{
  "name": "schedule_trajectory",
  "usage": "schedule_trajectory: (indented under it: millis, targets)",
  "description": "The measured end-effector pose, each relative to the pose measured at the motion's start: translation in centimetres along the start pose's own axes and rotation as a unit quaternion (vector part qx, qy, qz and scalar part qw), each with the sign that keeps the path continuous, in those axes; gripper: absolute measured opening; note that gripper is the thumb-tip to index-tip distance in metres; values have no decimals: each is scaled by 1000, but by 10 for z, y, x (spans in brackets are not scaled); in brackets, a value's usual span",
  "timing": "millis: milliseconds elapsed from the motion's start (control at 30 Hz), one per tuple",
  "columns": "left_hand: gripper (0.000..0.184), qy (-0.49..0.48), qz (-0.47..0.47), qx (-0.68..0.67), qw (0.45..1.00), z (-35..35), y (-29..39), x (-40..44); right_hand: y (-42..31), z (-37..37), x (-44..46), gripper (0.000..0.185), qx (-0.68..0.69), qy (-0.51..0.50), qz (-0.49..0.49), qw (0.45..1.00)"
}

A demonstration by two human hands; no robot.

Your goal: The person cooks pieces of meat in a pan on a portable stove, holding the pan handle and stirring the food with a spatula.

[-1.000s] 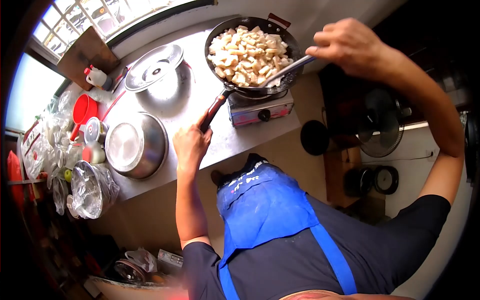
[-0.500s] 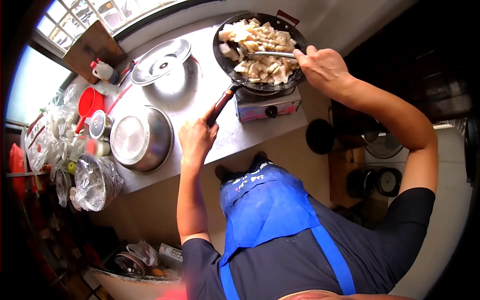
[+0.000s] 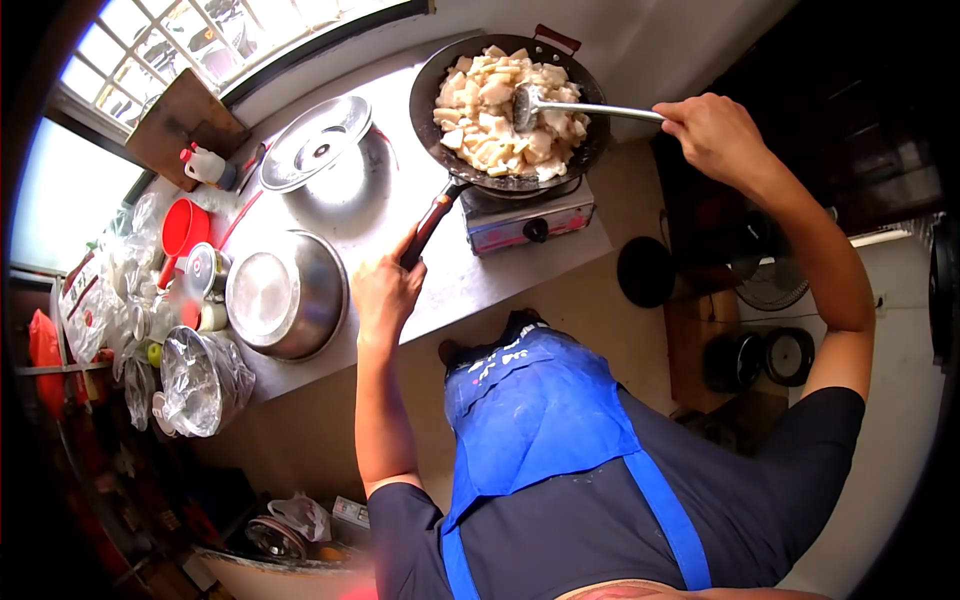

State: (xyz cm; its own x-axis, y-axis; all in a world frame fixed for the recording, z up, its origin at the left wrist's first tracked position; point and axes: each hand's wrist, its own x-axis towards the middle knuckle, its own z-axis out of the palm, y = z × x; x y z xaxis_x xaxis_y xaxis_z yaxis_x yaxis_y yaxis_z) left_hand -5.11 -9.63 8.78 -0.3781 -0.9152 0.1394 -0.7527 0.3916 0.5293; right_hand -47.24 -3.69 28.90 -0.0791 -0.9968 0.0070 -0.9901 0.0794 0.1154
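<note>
A dark wok (image 3: 428, 120) sits on a portable gas stove (image 3: 525, 222) at the back of the metal counter. Pale, chunky pieces of food (image 3: 495, 85) are heaped inside it. My left hand (image 3: 388, 290) is closed around the wok's long handle (image 3: 432, 222). My right hand (image 3: 712, 135) grips the end of a metal spatula (image 3: 610, 110), whose head lies over the food near the heap's middle right. The wok's far side carries a small red loop handle (image 3: 557, 38).
Left of the stove are a round metal lid (image 3: 320, 140) and an upturned metal basin (image 3: 275, 295). A red ladle (image 3: 185, 228), plastic bags (image 3: 95, 310) and a white jug (image 3: 203, 163) crowd the counter's left end. A cutting board (image 3: 185, 125) leans by the window.
My right hand has moved right, away from the wok's rim, and the spatula head has shifted rightward over the food. My left hand stays on the handle. The food is heaped differently.
</note>
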Motion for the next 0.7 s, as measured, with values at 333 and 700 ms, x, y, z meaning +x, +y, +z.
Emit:
schedule_trajectory:
  millis: [333,700]
  targets:
    - [55,-12,-15,-8,1000,-1,-1,2,-29,-100,13,19,-135,63,-203,968]
    - [52,7,-2,9,1000,4,-3,-1,-163,3,73,14,-329,26,-366,870]
